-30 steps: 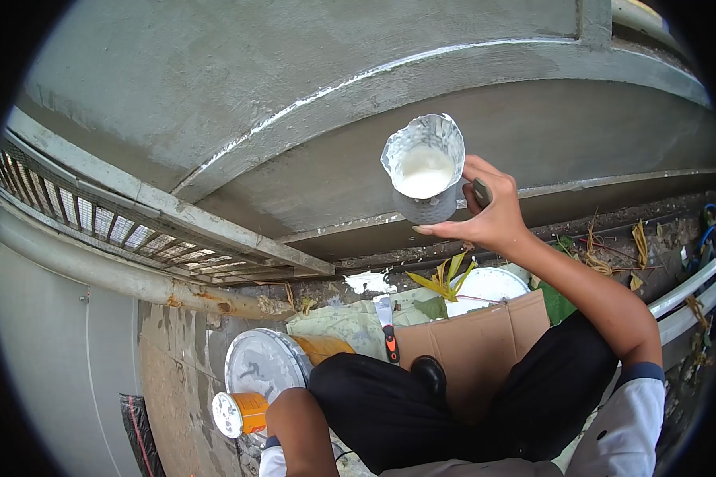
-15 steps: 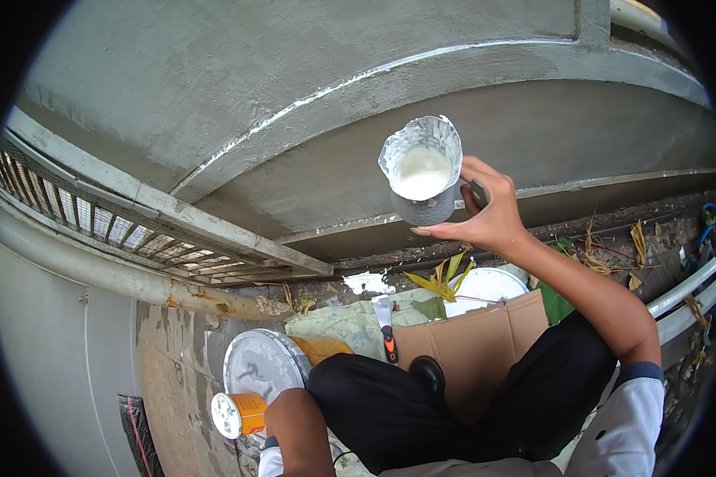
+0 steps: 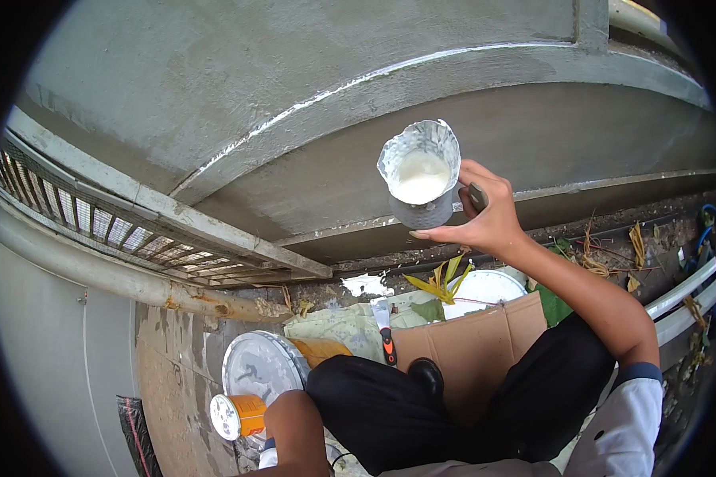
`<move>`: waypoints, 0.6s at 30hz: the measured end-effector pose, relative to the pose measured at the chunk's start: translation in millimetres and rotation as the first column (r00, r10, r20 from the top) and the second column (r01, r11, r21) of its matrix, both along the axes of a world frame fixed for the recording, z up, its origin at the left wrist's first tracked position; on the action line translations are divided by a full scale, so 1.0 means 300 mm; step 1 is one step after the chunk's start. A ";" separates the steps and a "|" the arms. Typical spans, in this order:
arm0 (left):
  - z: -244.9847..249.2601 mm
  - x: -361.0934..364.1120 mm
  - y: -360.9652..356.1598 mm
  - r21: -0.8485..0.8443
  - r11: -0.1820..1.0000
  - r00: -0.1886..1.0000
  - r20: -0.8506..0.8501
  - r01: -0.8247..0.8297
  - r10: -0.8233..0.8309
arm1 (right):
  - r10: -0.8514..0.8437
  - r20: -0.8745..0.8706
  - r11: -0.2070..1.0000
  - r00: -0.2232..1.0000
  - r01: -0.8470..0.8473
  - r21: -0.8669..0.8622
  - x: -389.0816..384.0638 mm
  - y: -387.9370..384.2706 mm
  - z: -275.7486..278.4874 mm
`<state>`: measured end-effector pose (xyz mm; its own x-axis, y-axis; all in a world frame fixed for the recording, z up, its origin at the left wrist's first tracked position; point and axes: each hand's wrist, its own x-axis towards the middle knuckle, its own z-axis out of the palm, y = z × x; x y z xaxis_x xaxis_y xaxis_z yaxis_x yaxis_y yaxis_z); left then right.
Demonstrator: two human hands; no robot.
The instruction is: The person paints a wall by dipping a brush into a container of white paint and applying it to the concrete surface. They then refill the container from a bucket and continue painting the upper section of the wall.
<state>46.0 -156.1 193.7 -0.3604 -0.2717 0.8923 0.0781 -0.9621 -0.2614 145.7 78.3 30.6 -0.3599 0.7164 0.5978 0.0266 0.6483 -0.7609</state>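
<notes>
A cut-off grey container [image 3: 431, 213] with a jagged rim and white liquid inside is held up before the grey wall. My right hand [image 3: 485, 205] grips it from the right, thumb below and fingers at the side; a small dark object also shows between thumb and fingers. My left hand is out of sight; only the left forearm [image 3: 293, 425] shows at the bottom, beside an orange can [image 3: 250, 414] with a white-smeared top. A paint-marked bucket lid [image 3: 254, 367] lies behind that can. The putty knife [image 3: 386, 334] with a black and orange handle rests on the ground cloth.
Cardboard [image 3: 473, 334] lies before my legs, next to a white round lid [image 3: 485, 288] and yellow-green leaves [image 3: 445, 285]. A metal grille [image 3: 107, 222] and a rusty pipe [image 3: 191, 298] run along the left. White paint [image 3: 366, 285] is spilled near the wall's foot.
The grey container and my right hand have shifted very slightly down and left. The left forearm has turned a little, its lower part now reaching further left.
</notes>
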 end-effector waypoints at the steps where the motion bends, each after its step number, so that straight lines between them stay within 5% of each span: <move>1: -0.006 -0.017 0.013 -0.100 0.995 1.000 -0.006 0.007 -0.008 | -0.004 -0.001 1.000 1.000 0.004 0.001 0.000 0.000 -0.001; 3: -0.025 -0.045 0.049 -0.289 0.957 1.000 -0.011 0.017 -0.021 | -0.006 0.005 1.000 1.000 0.005 0.017 0.001 0.000 0.002; 7: -0.140 -0.126 0.286 -0.742 0.669 0.997 0.012 -0.042 0.077 | 0.022 0.039 1.000 0.999 -0.022 0.002 0.004 -0.008 0.022; 8: -0.184 -0.125 0.347 -0.842 0.539 0.986 0.101 0.013 0.135 | 0.024 0.044 0.999 0.999 -0.023 -0.024 0.007 -0.010 0.029; 9: -0.237 -0.131 0.379 -0.924 0.367 0.980 -0.032 -0.104 0.196 | 0.020 0.046 0.997 0.999 -0.017 -0.076 0.010 -0.016 0.037; 12: -0.364 -0.139 0.426 -0.992 0.048 0.987 -0.113 -0.119 0.112 | -0.024 0.026 0.990 0.999 0.027 -0.140 0.016 -0.015 0.047; 14: -0.410 -0.122 0.433 -0.981 -0.058 0.983 -0.184 -0.182 0.017 | -0.043 0.052 0.988 0.998 0.050 -0.147 0.018 -0.010 0.049; 18: -0.442 -0.059 0.470 -0.994 0.001 0.990 -0.110 -0.111 0.089 | -0.120 -0.043 0.992 0.992 0.118 -0.041 0.004 -0.023 0.032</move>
